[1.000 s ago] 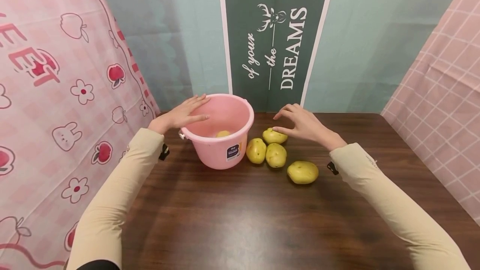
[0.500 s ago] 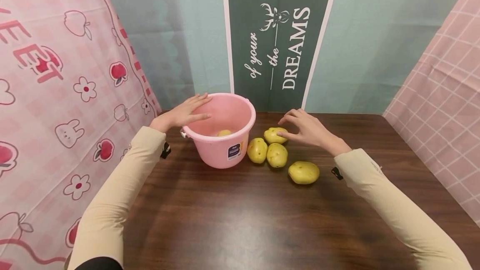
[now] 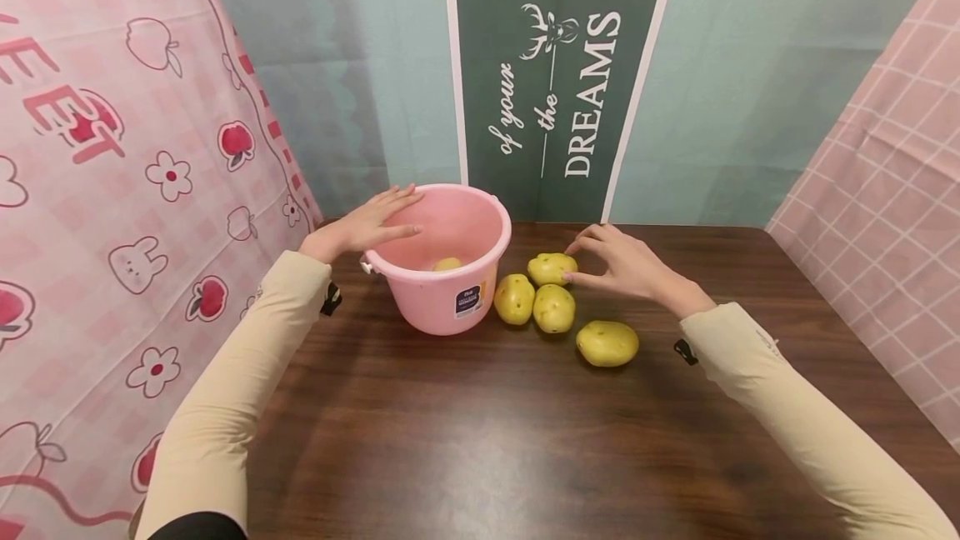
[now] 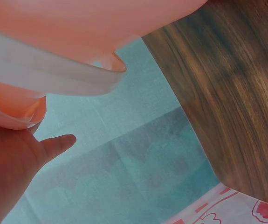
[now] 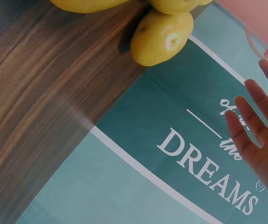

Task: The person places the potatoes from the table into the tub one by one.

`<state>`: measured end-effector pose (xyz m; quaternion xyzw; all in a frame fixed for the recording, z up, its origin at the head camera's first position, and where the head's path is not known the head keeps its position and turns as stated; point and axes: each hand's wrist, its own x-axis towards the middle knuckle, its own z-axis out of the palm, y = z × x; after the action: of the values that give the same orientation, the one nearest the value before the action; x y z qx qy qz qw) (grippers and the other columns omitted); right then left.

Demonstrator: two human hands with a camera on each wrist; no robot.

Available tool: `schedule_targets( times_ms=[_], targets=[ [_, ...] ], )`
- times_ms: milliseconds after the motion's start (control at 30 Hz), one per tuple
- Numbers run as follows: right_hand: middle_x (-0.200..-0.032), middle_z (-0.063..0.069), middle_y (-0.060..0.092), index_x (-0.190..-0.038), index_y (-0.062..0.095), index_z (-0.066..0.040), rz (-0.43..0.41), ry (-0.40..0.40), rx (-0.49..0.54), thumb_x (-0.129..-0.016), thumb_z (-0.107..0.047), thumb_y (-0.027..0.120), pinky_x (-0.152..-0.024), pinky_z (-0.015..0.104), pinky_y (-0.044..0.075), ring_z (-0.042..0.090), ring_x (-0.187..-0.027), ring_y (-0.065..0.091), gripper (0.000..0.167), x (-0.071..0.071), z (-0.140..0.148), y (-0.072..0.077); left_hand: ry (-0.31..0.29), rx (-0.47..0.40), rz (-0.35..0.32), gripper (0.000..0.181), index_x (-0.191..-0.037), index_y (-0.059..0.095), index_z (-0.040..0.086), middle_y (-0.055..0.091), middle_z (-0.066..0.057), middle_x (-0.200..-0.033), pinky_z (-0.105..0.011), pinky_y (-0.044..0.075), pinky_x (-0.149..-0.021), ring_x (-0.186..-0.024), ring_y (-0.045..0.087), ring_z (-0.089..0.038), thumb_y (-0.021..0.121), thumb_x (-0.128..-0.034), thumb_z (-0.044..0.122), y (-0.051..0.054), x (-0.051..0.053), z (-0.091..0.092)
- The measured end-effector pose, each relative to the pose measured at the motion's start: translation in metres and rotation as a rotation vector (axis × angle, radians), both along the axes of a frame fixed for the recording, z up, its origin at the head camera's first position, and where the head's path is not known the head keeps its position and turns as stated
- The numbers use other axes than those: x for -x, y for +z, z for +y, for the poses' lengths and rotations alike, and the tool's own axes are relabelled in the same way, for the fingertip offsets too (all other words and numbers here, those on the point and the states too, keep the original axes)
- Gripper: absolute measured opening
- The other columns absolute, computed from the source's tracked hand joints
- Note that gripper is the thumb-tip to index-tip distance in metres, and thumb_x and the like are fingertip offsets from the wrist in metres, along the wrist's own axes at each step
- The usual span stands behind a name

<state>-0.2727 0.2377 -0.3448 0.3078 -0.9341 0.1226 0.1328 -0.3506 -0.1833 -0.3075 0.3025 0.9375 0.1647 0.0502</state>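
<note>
The left hand (image 3: pixel 362 227) rests on the left rim of a pink bucket (image 3: pixel 442 307), fingers extended over its opening; in the left wrist view the hand (image 4: pixel 12 163) touches the bucket's rim. One yellow potato (image 3: pixel 447 264) lies inside. Right of the bucket, the right hand (image 3: pixel 628 263) is at the right end of the rearmost potato (image 3: pixel 552 268), thumb and fingers apart and not closed round it. Two more potatoes (image 3: pixel 514 299) (image 3: pixel 554 308) sit just in front of that one. In the right wrist view the hand (image 5: pixel 264 135) shows spread fingers, apart from the potato (image 5: pixel 161 38).
Another potato (image 3: pixel 607 344) lies nearer the front on the brown wooden table (image 3: pixel 465 440). Behind stands a green cloth (image 3: pixel 555 107) with lettering; a pink patterned cloth (image 3: pixel 150 273) hangs at the left, a pink checked one (image 3: pixel 892 190) at the right.
The right hand has moved right and lower in the view, from above the rearmost potato to its right end. The left hand stays on the bucket's rim.
</note>
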Motion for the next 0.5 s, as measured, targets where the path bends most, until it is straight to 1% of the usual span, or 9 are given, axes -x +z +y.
schedule_targets(
  times_ms=[167, 300, 500],
  targets=[
    [-0.107, -0.006, 0.057, -0.106, 0.065, -0.025, 0.004, 0.012, -0.005, -0.079, -0.058, 0.063, -0.076, 0.039, 0.048, 0.015, -0.101, 0.051, 0.042, -0.0031, 0.0005, -0.002, -0.004, -0.006, 0.005, 0.072, -0.149, 0.017, 0.027, 0.005, -0.001, -0.157, -0.05, 0.0, -0.115, -0.144, -0.004, -0.022, 0.044, -0.0898, 0.058, 0.0005, -0.0008, 0.0004],
    [-0.108, -0.008, 0.056, -0.107, 0.064, -0.027, -0.021, 0.001, -0.01, -0.078, -0.059, 0.062, -0.075, 0.039, 0.048, 0.015, -0.101, 0.051, 0.043, -0.006, 0.0012, -0.0029, -0.004, -0.008, 0.007, 0.072, -0.149, 0.018, 0.026, 0.005, 0.0, -0.157, -0.049, 0.0, -0.115, -0.144, -0.004, -0.022, 0.044, -0.0898, 0.057, 0.0002, -0.0008, 0.0004],
    [-0.11, -0.008, 0.055, -0.107, 0.063, -0.028, -0.065, -0.025, -0.034, -0.078, -0.055, 0.066, -0.073, 0.039, 0.048, 0.014, -0.1, 0.05, 0.04, -0.0103, 0.0054, -0.0057, -0.004, -0.006, 0.012, 0.073, -0.149, 0.018, 0.025, 0.006, 0.0, -0.157, -0.049, 0.001, -0.115, -0.144, -0.003, -0.022, 0.043, -0.09, 0.058, -0.001, 0.0009, 0.0004]
  ],
)
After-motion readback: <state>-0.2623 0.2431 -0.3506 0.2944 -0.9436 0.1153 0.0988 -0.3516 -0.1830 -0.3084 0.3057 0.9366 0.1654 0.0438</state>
